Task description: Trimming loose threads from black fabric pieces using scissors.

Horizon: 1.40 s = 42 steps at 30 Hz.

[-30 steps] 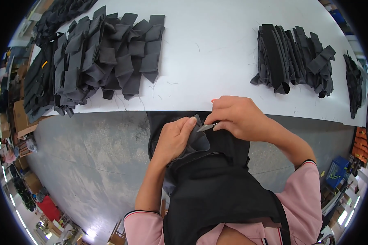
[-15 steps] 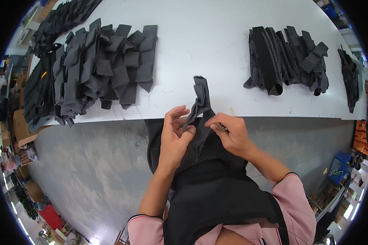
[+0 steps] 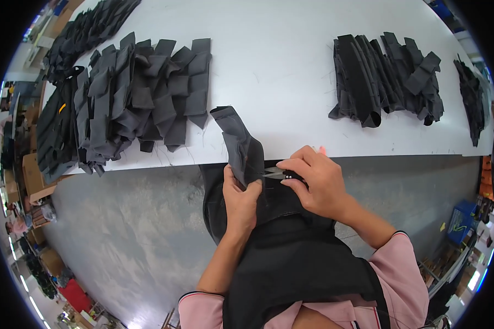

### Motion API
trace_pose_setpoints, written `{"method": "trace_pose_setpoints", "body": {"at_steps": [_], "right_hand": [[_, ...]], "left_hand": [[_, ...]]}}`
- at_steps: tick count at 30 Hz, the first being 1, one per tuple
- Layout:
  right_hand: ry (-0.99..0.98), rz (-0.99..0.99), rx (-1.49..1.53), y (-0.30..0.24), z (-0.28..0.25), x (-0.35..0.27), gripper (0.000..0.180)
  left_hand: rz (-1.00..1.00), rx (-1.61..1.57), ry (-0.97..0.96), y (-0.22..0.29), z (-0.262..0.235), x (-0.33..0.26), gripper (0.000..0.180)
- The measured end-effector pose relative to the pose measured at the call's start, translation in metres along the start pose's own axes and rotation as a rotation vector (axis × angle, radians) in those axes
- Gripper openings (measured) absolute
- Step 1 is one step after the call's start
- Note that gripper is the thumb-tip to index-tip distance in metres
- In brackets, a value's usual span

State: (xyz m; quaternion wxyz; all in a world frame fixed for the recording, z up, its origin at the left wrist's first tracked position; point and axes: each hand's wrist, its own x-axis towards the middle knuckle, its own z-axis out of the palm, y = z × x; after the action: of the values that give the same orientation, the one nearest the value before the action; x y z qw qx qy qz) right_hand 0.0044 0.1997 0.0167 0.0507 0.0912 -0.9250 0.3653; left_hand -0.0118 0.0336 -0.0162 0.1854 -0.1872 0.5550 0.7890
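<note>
A dark grey fabric strip (image 3: pixel 240 140) is pinched between the thumb and fingers of my left hand (image 3: pixel 240 203), just off the table's near edge. Its upper end leans left over the white surface. In my right hand (image 3: pixel 319 183) is a small pair of thread snips (image 3: pixel 280 174), held closed around by the fingers. Their pointed blades are parted and reach the strip's right edge, close to my left thumb. Part of the snips' handle is hidden in my right palm.
A large heap of dark fabric pieces (image 3: pixel 164 90) lies on the white table (image 3: pixel 269 66) at left. Another stack (image 3: pixel 362 82) lies at right, with a smaller dark bundle (image 3: pixel 470 101) beyond. Loose threads are scattered about. A blue crate (image 3: pixel 460 222) stands at the far right.
The strip has swung left and turned flatter in my left hand. My right hand has moved slightly right, and the snips' blades now show at the strip's edge.
</note>
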Motion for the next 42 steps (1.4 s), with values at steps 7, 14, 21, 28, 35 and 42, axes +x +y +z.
{"method": "trace_pose_setpoints", "body": {"at_steps": [7, 14, 21, 28, 35, 42], "right_hand": [[-0.278, -0.127, -0.07, 0.008, -0.022, 0.026, 0.023], [-0.391, -0.264, -0.044, 0.021, -0.022, 0.042, 0.023], [-0.441, -0.342, -0.013, 0.025, -0.024, 0.046, 0.022], [-0.455, -0.276, 0.003, 0.024, -0.027, 0.042, 0.021], [-0.062, 0.486, 1.067, 0.01, 0.007, 0.025, 0.027], [0.103, 0.439, 0.899, -0.011, 0.043, 0.007, 0.029]], "left_hand": [[-0.044, 0.084, -0.079, 0.007, -0.002, 0.001, 0.059], [-0.09, 0.135, -0.137, 0.012, 0.0, 0.0, 0.046], [-0.148, 0.144, -0.158, 0.015, 0.003, 0.001, 0.045], [-0.188, 0.121, -0.165, 0.012, -0.001, 0.001, 0.047], [-0.195, -0.21, -0.211, 0.006, -0.005, 0.013, 0.053], [-0.034, -0.247, -0.319, 0.013, -0.006, 0.02, 0.057]]}}
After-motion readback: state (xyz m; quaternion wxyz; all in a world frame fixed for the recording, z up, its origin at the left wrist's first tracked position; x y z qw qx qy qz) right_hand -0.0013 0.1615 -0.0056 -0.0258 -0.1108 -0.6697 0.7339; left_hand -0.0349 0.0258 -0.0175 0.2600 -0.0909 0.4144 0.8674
